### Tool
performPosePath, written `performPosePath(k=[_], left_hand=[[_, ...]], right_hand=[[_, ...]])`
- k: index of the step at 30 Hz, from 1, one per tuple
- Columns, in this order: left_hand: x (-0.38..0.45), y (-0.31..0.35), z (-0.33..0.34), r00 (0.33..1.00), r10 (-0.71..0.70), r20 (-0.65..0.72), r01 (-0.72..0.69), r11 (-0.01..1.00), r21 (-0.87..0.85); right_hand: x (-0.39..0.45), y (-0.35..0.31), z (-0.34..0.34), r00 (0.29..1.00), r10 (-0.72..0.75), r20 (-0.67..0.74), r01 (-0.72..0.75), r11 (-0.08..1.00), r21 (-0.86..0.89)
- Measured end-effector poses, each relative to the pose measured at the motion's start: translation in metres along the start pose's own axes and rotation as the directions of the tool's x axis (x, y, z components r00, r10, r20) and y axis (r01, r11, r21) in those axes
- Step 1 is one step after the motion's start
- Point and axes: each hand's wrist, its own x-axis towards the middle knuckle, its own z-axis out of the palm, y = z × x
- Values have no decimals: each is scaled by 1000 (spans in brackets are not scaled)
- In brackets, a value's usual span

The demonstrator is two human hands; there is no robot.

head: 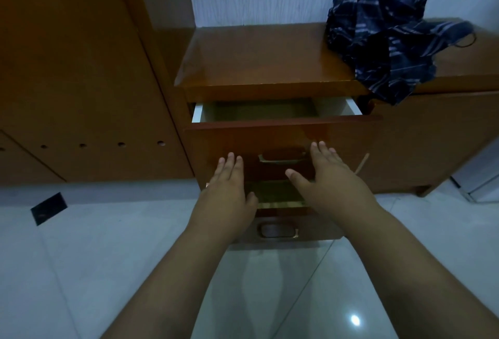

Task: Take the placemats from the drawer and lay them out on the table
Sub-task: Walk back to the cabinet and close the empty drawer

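Note:
A brown wooden drawer unit stands against the wall with two drawers pulled out. The top drawer (280,133) shows a white inside with a flat greenish layer at its bottom. The lower drawer (275,230) sticks out further and holds greenish placemats (272,190), partly hidden by my hands. My left hand (229,190) and my right hand (329,176) reach forward over the lower drawer, fingers straight, in front of the top drawer's face. Neither hand holds anything. A brass handle (280,157) sits between them.
A crumpled dark blue striped cloth (386,33) lies on the unit's top (256,55) at the right. A tall wooden wardrobe (75,68) stands to the left. The floor (108,244) is glossy pale tile with a black square (48,207) at the left.

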Motion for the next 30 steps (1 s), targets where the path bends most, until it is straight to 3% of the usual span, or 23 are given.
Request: performPosePath(k=[9,30], left_hand=[[32,11,5,1000,17,9,-18,996,92],[64,6,-4,1000,-19,-21,18,999,-41]], right_hand=[[30,-1,-2,1000,5,12,-5,1000,-21],[61,5,13,994,78,-71,-68,989,131]])
